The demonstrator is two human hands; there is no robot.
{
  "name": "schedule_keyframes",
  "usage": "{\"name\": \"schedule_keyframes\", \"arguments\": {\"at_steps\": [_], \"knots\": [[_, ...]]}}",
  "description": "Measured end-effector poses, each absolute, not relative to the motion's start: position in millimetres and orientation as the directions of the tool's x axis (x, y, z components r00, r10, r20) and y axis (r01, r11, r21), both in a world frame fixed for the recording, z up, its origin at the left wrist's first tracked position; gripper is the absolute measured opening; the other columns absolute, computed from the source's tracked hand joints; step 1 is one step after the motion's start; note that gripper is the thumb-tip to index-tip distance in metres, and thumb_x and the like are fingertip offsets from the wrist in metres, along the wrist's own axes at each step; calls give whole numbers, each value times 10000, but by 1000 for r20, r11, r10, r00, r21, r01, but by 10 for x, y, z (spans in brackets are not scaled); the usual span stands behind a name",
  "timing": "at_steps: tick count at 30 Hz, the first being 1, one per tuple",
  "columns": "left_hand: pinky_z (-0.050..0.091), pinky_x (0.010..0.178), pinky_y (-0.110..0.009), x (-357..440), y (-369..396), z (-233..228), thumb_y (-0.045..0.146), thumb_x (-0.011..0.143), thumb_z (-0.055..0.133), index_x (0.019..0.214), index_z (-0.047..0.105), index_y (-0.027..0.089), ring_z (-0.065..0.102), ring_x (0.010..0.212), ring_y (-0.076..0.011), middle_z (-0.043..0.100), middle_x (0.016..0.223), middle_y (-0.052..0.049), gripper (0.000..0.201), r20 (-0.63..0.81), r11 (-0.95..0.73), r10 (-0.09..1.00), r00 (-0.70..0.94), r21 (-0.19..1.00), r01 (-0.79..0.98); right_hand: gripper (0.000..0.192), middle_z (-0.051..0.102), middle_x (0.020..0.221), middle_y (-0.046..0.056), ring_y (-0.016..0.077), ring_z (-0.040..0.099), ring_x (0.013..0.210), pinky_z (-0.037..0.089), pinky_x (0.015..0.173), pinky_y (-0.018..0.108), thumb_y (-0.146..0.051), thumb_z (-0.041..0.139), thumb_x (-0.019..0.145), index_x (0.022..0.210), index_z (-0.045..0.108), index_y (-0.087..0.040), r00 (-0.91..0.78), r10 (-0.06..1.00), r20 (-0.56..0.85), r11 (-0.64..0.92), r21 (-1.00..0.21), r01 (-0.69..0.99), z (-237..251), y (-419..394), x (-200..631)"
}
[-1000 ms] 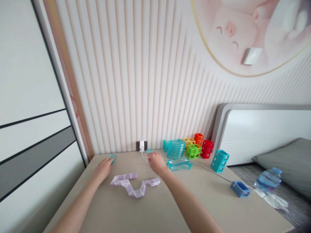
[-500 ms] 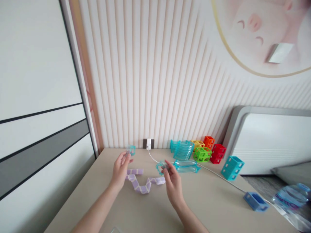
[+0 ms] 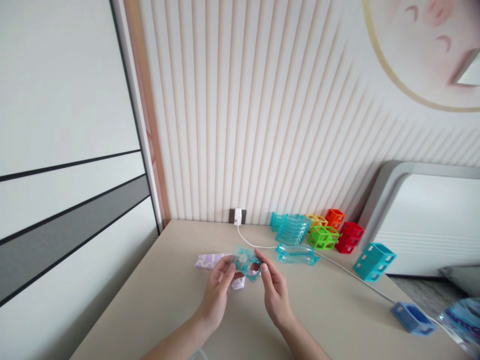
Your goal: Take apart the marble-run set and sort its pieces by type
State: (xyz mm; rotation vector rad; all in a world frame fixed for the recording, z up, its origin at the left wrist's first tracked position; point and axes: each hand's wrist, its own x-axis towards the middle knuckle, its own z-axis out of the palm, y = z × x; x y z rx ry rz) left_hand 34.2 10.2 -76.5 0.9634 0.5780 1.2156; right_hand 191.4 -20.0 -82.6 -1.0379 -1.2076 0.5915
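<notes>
My left hand (image 3: 216, 290) pinches a clear teal plastic piece (image 3: 240, 256) between thumb and fingers. Beside it, my right hand (image 3: 276, 291) grips another clear teal plastic piece (image 3: 252, 271) with a round opening. The two pieces meet or overlap between my hands above the table; whether they are joined I cannot tell. Behind and below them lies a purple and white snake puzzle (image 3: 210, 259), partly covered by my left hand and the pieces. A long clear teal plastic part (image 3: 297, 254) lies on the table past my right hand.
Several stacked teal parts (image 3: 293, 229) stand by the wall. Nearby are green (image 3: 323, 237), red (image 3: 349, 237), orange (image 3: 334, 218) and teal (image 3: 374, 261) block frames. A blue frame (image 3: 413, 318) sits near the table's right edge. A white cable (image 3: 347, 270) runs from a charger (image 3: 237, 217) across the table.
My hands have come together, bringing the two teal pieces against each other over the snake puzzle. The view has turned slightly left.
</notes>
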Motion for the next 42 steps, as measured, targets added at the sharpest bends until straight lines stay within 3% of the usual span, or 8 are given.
{"name": "schedule_keyframes", "arguments": {"at_steps": [7, 11, 19, 23, 26, 32, 38, 42], "knots": [[551, 845, -344, 351, 33, -758, 504, 881, 734, 1105, 722, 208, 703, 1006, -244, 758, 1124, -102, 372, 95, 127, 927, 364, 831, -541, 381, 735, 1136, 87, 228, 698, 1048, 577, 911, 343, -453, 466, 1051, 1255, 724, -259, 217, 816, 536, 472, -834, 285, -766, -151, 1932], [534, 896, -354, 338, 43, -784, 472, 911, 712, 1135, 702, 194, 687, 1036, -244, 744, 1138, -112, 357, 132, 115, 885, 446, 868, -484, 345, 672, 1110, 87, 208, 670, 1023, 570, 876, 308, -402, 447, 1065, 1239, 715, -272, 124, 816, 565, 501, -797, 338, -801, -118, 1904], [526, 880, -342, 281, 75, -826, 453, 890, 740, 1055, 725, 188, 665, 989, -227, 728, 1048, -89, 312, 162, 86, 854, 494, 893, -441, 301, 657, 1127, 102, 217, 671, 1061, 572, 902, 317, -362, 465, 1057, 1120, 737, -250, 113, 768, 631, 517, -714, 472, -848, -85, 1927], [511, 867, -342, 238, 64, -808, 474, 882, 741, 1033, 742, 173, 662, 923, -221, 729, 983, -84, 337, 223, 21, 822, 524, 907, -420, 364, 690, 1261, 123, 250, 674, 1159, 571, 970, 374, -389, 414, 1068, 1277, 680, -255, 18, 807, 590, 523, -729, 442, -832, -159, 1928], [505, 912, -351, 221, 53, -774, 465, 895, 729, 1110, 725, 191, 665, 996, -239, 736, 1075, -94, 349, 232, 25, 806, 544, 906, -423, 413, 671, 1358, 110, 263, 660, 1220, 567, 1003, 406, -387, 500, 1037, 1433, 556, -284, -11, 829, 560, 516, -756, 401, -874, -194, 1911], [467, 1082, -398, 268, 19, -815, 430, 869, 765, 1256, 649, 241, 628, 1215, -285, 699, 1273, -96, 446, 203, -23, 876, 438, 924, -382, 364, 725, 1160, 97, 239, 721, 1024, 614, 866, 341, -229, 589, 949, 1304, 655, -273, 105, 759, 643, 538, -710, 455, -890, -143, 1908], [435, 1136, -419, 321, -51, -1016, 396, 880, 757, 1382, 584, 275, 559, 1329, -302, 605, 1441, -105, 544, 202, -111, 902, 382, 963, -247, 552, 709, 1146, 70, 215, 713, 1009, 608, 825, 289, -42, 536, 821, 1294, 666, -297, 102, 735, 671, 534, -665, 522, -903, -146, 1929], [461, 1093, -411, 295, -34, -1008, 350, 842, 798, 1312, 647, 282, 600, 1251, -297, 652, 1360, -101, 498, 249, -211, 909, 334, 966, -147, 608, 709, 1125, 79, 219, 709, 999, 604, 849, 307, -23, 492, 800, 1319, 664, -288, 96, 717, 691, 524, -624, 580, -927, -161, 1929]]}}
